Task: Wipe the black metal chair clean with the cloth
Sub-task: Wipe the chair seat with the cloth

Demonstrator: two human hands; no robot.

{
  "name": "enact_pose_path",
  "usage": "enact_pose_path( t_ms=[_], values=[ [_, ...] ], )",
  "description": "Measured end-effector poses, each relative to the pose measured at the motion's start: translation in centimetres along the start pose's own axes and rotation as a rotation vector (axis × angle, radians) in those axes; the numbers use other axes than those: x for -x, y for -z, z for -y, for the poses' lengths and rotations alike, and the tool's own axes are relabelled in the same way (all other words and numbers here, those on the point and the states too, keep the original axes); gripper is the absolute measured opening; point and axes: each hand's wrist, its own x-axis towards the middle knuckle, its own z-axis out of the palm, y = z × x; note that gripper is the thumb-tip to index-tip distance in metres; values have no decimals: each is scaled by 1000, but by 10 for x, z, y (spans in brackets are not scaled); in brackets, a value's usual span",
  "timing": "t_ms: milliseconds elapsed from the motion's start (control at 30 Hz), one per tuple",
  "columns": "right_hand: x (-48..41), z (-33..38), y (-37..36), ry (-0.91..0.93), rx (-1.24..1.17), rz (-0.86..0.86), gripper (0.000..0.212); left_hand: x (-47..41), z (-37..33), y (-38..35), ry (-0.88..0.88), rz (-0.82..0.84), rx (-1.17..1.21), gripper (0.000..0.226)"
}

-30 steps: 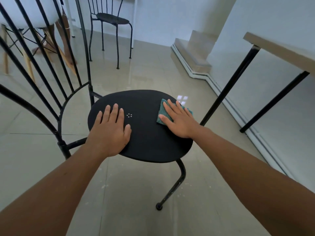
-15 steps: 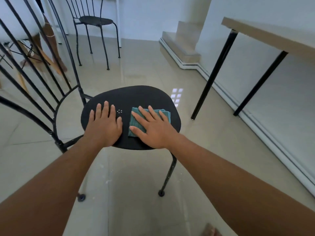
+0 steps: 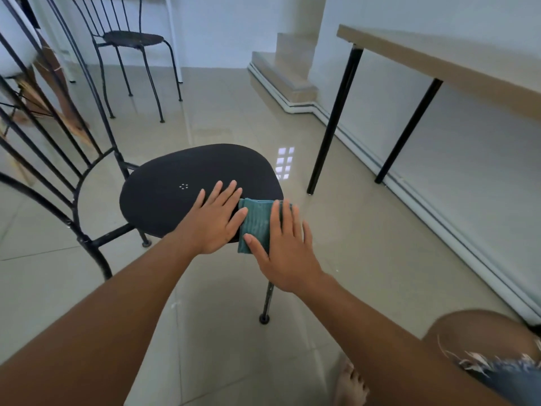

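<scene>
The black metal chair (image 3: 175, 183) stands in front of me, its round seat facing up and its barred backrest (image 3: 44, 118) rising at the left. A folded teal cloth (image 3: 256, 222) lies on the near right edge of the seat, partly overhanging it. My right hand (image 3: 285, 244) presses flat on the cloth, fingers spread. My left hand (image 3: 216, 219) rests flat on the seat just left of the cloth, thumb touching it.
A second black metal chair (image 3: 131, 42) stands at the back. A wooden-topped table (image 3: 439, 63) on black legs runs along the right wall. A step (image 3: 287, 77) juts out at the far wall. My knee (image 3: 483, 341) and bare foot (image 3: 351, 385) show at bottom right.
My right hand has slid the cloth from the seat's middle to its near right edge. My left hand has moved right across the seat, ending beside the cloth.
</scene>
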Motion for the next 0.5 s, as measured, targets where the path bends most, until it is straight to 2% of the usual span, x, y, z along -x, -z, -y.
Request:
enact_pose_path(
  t_ms=[67, 200, 433, 500],
  values=[
    [5, 2, -7, -91, -114, 63, 99, -1, -5, -3, -25, -11, -7, 70],
    [-8, 1, -19, -34, -374, 87, 102, -5, -3, -8, -18, -53, -23, 68],
    [-59, -7, -22, -14, -395, 142, 104, -26, 11, -8, 96, -136, -18, 67],
    [-63, -10, -24, -34, -445, 113, 100, -30, 14, -9, 102, -151, -20, 68]
  ],
)
